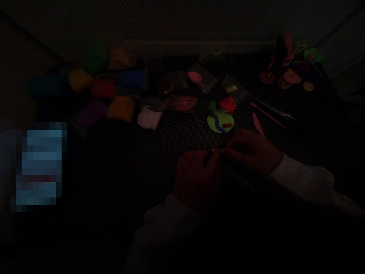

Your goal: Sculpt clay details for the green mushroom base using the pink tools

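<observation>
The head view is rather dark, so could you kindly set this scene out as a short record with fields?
Light: very dim
Left hand: fingertips meet the right hand's; anything held is too small to tell
Right hand: fingertips meet the left hand's
Nearest: green clay disc with blue strip, red clay piece behind it
Beyond: bagged clay, including blue and white
Right side: pink modelling tool, clay shapes

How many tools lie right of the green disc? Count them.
3: a pink spatula, a thin pink stick beyond it, a pale slender tool farthest back. Dim light may hide more.
</observation>
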The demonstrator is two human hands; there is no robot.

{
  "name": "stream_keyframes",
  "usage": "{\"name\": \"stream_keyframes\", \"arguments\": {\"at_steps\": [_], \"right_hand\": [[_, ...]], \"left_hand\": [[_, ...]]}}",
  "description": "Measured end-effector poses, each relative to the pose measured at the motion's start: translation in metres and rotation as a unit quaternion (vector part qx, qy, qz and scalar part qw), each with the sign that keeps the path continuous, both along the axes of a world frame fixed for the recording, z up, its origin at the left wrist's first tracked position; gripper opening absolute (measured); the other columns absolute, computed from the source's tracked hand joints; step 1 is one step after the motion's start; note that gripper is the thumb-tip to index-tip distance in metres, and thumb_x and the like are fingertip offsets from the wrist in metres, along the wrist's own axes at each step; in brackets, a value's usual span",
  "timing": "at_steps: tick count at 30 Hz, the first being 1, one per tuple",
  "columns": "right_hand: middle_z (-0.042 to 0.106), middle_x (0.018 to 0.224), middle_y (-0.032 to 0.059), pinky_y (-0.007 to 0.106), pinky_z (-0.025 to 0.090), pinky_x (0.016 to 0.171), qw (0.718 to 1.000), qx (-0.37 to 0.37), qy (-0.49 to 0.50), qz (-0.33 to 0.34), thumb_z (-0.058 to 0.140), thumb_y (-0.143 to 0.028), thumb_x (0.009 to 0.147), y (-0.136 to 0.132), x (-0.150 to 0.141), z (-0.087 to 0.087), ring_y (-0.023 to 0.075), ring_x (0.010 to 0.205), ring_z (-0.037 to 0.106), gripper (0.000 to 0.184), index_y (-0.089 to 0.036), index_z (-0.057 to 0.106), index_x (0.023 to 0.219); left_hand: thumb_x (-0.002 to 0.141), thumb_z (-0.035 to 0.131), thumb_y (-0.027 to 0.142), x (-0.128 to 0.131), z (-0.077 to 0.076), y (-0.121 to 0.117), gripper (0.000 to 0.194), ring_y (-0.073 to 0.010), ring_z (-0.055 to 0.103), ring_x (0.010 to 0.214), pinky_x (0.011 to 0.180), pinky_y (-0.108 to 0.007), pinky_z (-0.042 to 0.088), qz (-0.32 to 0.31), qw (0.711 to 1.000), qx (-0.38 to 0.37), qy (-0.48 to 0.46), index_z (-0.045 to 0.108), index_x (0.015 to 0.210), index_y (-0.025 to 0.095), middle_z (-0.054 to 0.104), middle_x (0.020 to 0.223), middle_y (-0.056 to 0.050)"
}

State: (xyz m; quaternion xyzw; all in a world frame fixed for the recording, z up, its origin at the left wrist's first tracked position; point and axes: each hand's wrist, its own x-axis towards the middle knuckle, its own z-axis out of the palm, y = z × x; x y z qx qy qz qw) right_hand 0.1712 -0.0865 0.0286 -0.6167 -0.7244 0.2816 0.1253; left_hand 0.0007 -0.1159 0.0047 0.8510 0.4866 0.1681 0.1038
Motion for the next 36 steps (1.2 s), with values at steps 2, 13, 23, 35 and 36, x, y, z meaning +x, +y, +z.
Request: {"name": "stream_keyframes", "arguments": {"at_steps": [2,13,23,35,36], "right_hand": [[0.051,0.076,0.0029,0.03,0.036,0.069,1.0,-0.003,-0.014,-0.008,0.05,-0.033,0.071,-0.002,-0.001,0.0,0.015,0.075,0.048,0.018,-0.018,0.06,0.07],[0.051,0.079,0.0028,0.034,0.033,0.076,0.995,0.048,-0.047,-0.076,0.053,-0.034,0.069,-0.013,-0.01,-0.006,0.0168,0.081,0.046,0.017,-0.02,0.063,0.071],[0.052,0.079,0.0032,0.035,0.031,0.076,0.993,0.06,-0.055,-0.088,0.054,-0.035,0.069,-0.014,-0.014,-0.007,0.018,0.081,0.045,0.018,-0.02,0.063,0.07],[0.052,0.08,0.0032,0.035,0.033,0.075,0.993,0.06,-0.066,-0.081,0.052,-0.036,0.069,-0.014,-0.015,-0.006,0.0176,0.081,0.045,0.02,-0.019,0.062,0.071],[0.051,0.079,0.0033,0.035,0.033,0.076,0.993,0.063,-0.067,-0.081,0.051,-0.036,0.069,-0.014,-0.015,-0.006,0.0174,0.08,0.045,0.02,-0.019,0.062,0.07]], "left_hand": [[0.078,0.042,0.031,0.0,0.0,0.0,0.034,-0.0198,0.042,0.081,0.072,-0.035,0.036,0.003,1.0,0.005,0.002,0.051,0.109,0.021,0.051,0.088,-0.007],[0.079,0.041,0.031,0.0,-0.002,0.001,0.034,-0.0191,0.043,0.08,0.071,-0.035,0.036,-0.004,1.0,0.002,-0.001,0.05,0.11,0.021,0.052,0.088,-0.007],[0.078,0.042,0.031,-0.001,-0.002,0.001,0.035,-0.0193,0.042,0.08,0.071,-0.035,0.036,-0.004,1.0,0.012,-0.001,0.05,0.11,0.02,0.051,0.087,-0.007],[0.078,0.043,0.031,0.001,-0.002,0.001,0.034,-0.0187,0.042,0.078,0.07,-0.035,0.037,-0.004,1.0,0.019,-0.001,0.05,0.111,0.024,0.052,0.086,-0.006],[0.078,0.043,0.03,0.002,-0.002,0.001,0.033,-0.0184,0.042,0.077,0.07,-0.035,0.036,-0.003,1.0,0.016,0.003,0.05,0.11,0.025,0.052,0.085,-0.005]]}}
